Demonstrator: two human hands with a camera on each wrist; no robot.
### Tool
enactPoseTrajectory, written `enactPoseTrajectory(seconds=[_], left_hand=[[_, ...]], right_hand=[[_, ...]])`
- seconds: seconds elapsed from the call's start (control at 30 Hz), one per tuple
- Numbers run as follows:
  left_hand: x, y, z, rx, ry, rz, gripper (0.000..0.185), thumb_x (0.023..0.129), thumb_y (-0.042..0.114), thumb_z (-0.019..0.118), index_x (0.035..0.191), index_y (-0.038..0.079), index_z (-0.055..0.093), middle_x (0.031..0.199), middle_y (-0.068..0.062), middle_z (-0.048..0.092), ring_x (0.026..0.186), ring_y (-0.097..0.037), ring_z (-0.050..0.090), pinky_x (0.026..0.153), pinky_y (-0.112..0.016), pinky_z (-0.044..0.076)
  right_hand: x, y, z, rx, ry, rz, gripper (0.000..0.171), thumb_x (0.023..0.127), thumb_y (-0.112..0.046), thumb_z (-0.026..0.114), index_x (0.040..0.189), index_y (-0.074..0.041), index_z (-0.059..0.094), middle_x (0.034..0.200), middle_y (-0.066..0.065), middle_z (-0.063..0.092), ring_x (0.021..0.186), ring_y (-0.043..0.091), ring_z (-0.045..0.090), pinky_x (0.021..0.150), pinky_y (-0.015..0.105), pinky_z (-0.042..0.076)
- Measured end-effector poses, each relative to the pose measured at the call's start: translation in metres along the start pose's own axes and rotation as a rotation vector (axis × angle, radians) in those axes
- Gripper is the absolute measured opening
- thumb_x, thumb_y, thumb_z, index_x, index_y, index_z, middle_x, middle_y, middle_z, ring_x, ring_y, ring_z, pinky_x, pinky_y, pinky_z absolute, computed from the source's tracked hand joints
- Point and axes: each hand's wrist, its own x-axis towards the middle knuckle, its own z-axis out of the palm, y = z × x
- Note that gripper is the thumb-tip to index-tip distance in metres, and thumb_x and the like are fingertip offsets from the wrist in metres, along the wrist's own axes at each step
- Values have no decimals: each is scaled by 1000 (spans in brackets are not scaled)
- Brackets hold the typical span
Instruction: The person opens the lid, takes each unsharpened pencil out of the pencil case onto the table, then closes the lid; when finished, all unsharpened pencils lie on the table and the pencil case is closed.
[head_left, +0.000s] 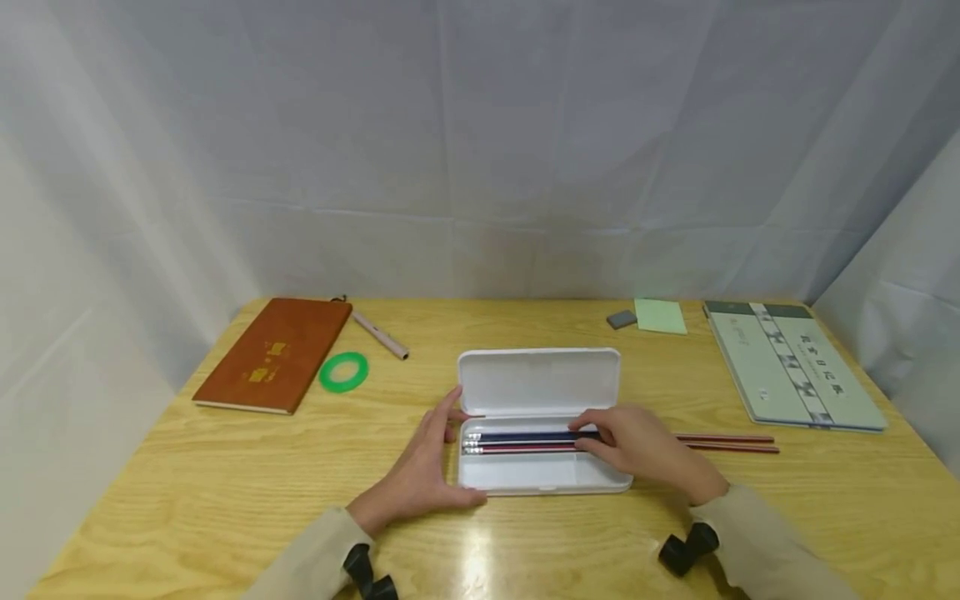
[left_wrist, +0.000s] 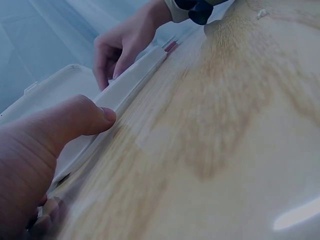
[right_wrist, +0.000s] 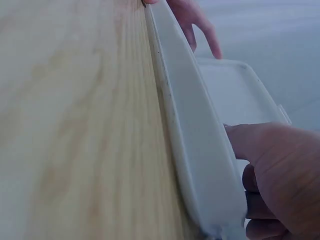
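A white pencil case (head_left: 517,479) sits in front of me with its lid (head_left: 538,382) raised. Several pencils (head_left: 517,437), dark blue and red with silver ends to the left, lie lengthwise in its tray. My left hand (head_left: 420,475) holds the case's left end, the thumb (left_wrist: 95,120) against the front wall and the index finger reaching up by the lid. My right hand (head_left: 637,437) is over the right part of the tray, its thumb and index finger pinching the pencils; the exact contact is partly hidden. In the right wrist view, the case's front wall (right_wrist: 195,120) hides the pencils.
Reddish pencils (head_left: 735,444) lie right of the case. At left are a brown notebook (head_left: 277,354), a green tape ring (head_left: 327,379) and a pale pen (head_left: 380,335). Farther right are a grey eraser (head_left: 621,319), green sticky notes (head_left: 660,316) and pale green notebooks (head_left: 795,367).
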Motion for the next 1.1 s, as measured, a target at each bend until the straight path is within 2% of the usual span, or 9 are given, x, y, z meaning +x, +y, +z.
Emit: enactPoseTrajectory(seconds=[0.13,0.23,0.37,0.5,0.63,0.8,0.93,1.1], left_hand=[[0,0,0,2,1,1,133,54,34,91,155,21,6,135,-2,47,102,-12,44,89,-31,45],[0,-1,0,4,4,4,133,53,35,91,155,21,6,134,-1,47,101,-12,44,89,-30,45],[0,-2,1,6,11,12,133,54,36,91,155,22,6,134,-1,47,102,-12,44,88,-30,45],[0,-3,1,4,11,11,133,55,38,90,155,22,6,134,-1,47,102,-12,43,89,-30,45],[0,-2,1,7,0,7,132,55,40,90,155,21,6,134,-1,46,103,-12,43,89,-30,44],[-1,-1,0,1,1,0,133,55,37,91,155,21,6,134,-2,46,103,-12,43,88,-30,44],[-1,0,-1,6,4,0,133,54,37,91,155,21,5,133,-2,47,102,-12,43,88,-30,45],[-1,-1,0,4,-4,-4,133,55,37,90,155,21,5,135,-2,46,103,-12,44,89,-30,45]], right_hand=[[15,-9,2,-32,-48,1,21,89,-24,68,106,-13,74,62,-10,59,51,-3,35,49,17,28],[21,-13,3,-56,-47,-13,17,88,-22,68,100,-11,74,72,-6,67,54,-2,40,51,18,32],[24,-17,6,-133,-6,-64,8,88,-17,68,91,-11,71,68,-6,63,55,0,45,52,20,39],[24,-18,8,-182,26,-87,5,88,-16,67,89,-12,70,72,-5,67,58,1,51,56,22,44],[20,-18,7,-131,56,-51,6,88,-17,68,91,-13,71,66,-8,63,55,-2,44,53,19,40],[13,-19,-8,-33,86,-19,6,88,-17,69,93,-14,70,53,-13,42,47,-3,30,46,17,30],[1,-13,-22,2,103,25,5,87,-16,70,92,-16,69,53,-15,38,48,-3,29,47,18,29],[-25,9,-29,49,179,49,6,84,-11,72,88,-15,70,56,-17,39,50,-5,32,46,18,32]])
